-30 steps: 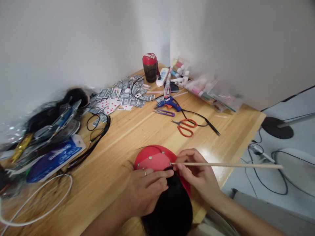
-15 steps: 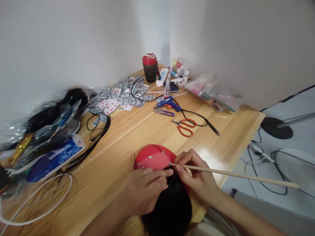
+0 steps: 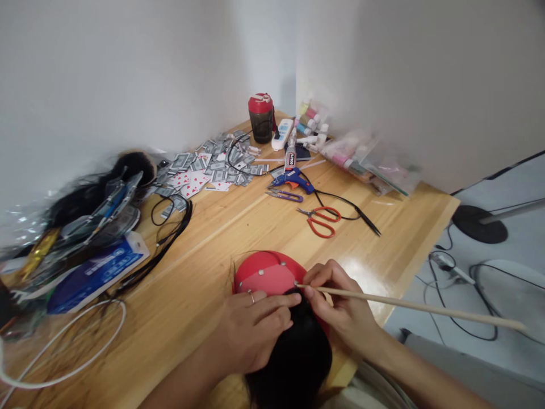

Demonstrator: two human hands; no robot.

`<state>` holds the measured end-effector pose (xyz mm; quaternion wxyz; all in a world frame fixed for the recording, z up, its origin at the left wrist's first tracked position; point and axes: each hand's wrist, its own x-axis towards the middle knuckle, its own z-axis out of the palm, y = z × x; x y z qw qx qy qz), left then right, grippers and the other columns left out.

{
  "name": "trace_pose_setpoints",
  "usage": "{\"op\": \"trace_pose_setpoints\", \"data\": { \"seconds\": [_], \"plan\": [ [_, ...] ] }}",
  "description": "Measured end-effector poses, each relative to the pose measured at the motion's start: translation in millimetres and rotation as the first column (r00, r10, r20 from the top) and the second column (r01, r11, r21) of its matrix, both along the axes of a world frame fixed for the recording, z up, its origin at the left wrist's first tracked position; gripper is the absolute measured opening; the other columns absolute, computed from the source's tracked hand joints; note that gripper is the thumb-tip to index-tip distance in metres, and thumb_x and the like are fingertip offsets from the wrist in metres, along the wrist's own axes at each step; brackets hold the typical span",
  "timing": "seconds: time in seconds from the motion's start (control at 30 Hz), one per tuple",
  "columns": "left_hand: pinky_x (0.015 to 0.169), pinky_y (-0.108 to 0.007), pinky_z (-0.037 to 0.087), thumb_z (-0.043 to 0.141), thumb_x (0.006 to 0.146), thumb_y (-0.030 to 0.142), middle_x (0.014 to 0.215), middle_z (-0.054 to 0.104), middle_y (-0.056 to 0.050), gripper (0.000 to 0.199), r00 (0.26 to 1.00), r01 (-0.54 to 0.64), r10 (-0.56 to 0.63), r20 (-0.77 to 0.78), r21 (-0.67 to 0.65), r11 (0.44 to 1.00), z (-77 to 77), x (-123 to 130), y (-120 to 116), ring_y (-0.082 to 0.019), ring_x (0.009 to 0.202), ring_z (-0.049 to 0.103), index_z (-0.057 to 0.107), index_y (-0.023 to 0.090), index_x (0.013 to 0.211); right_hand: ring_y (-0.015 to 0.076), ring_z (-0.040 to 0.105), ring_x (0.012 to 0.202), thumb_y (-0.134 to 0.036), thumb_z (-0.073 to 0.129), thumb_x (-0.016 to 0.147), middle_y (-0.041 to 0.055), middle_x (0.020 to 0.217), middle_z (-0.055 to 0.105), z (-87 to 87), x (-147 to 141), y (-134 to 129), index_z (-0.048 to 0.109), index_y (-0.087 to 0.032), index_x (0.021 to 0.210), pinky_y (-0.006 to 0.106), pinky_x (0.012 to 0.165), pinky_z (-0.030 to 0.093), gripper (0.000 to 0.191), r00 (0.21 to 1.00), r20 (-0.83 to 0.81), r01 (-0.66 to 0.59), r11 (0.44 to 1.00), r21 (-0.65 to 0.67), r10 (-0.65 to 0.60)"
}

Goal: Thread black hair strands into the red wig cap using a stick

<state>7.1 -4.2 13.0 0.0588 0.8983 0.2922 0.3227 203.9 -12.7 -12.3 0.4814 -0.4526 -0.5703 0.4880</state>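
A red dome-shaped head form [image 3: 249, 264] studded with small pale pins bears a bundle of black hair [image 3: 298, 352] on its near side. My left hand [image 3: 251, 326], a ring on one finger, lies on the form and the hair. Its index finger reaches along the hair's upper edge while the other fingers curl in over it. My right hand [image 3: 338, 304] pinches a thin wooden stick [image 3: 409, 304]. The stick's tip meets the form near a pin, close to my left fingertip. What sits at the very tip is too small to tell.
Orange-handled scissors [image 3: 321, 221], purple thread snips [image 3: 287, 195] and a blue glue gun [image 3: 293, 180] lie beyond the form. Playing cards [image 3: 191, 183] spread at the back, near a red-lidded bottle [image 3: 261, 119]. Bagged hair [image 3: 89, 187] and a white cable [image 3: 121, 324] occupy the left.
Both hands keep almost the same place on the head form. The stick's far end has swung slightly down and to the right. The whole view has shifted a little.
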Motion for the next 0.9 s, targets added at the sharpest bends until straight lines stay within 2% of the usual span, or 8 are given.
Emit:
{"op": "trace_pose_setpoints", "data": {
  "seconds": [0.2,0.5,0.9],
  "plan": [
    [0.052,-0.026,0.043,0.038,0.1,0.015,0.095,0.08,-0.002,0.034,1.0,-0.005,0.005,-0.014,-0.006,1.0,3.3,1.3,2.6,-0.011,0.052,0.058,0.066,0.018,0.082,0.0149,0.052,0.062,-0.023,0.059,0.091,0.0,0.074,0.059,-0.7,-0.8,0.0,0.051,-0.024,0.08,0.025,0.052,0.04,0.014,1.0,0.004,0.015,1.0,-0.023,-0.015],
    [0.052,-0.026,0.043,0.043,0.096,0.011,0.095,0.08,-0.001,0.03,1.0,-0.005,0.005,-0.013,-0.015,1.0,3.5,1.2,0.8,-0.011,0.051,0.055,0.067,0.018,0.08,0.015,0.052,0.063,-0.025,0.058,0.092,-0.0002,0.075,0.058,-2.6,-0.5,-0.8,0.051,-0.024,0.081,0.026,0.053,0.04,0.014,1.0,0.012,0.013,1.0,-0.022,-0.012],
    [0.051,-0.028,0.044,0.041,0.1,0.014,0.097,0.08,0.001,0.028,1.0,-0.002,0.002,0.009,-0.002,1.0,4.0,1.7,1.9,-0.012,0.052,0.056,0.063,0.018,0.084,0.0144,0.051,0.062,-0.022,0.059,0.092,-0.0009,0.074,0.057,-0.2,-1.9,0.3,0.05,-0.024,0.08,0.025,0.053,0.04,0.015,1.0,0.0,0.008,1.0,-0.005,-0.008]
  ]
}}
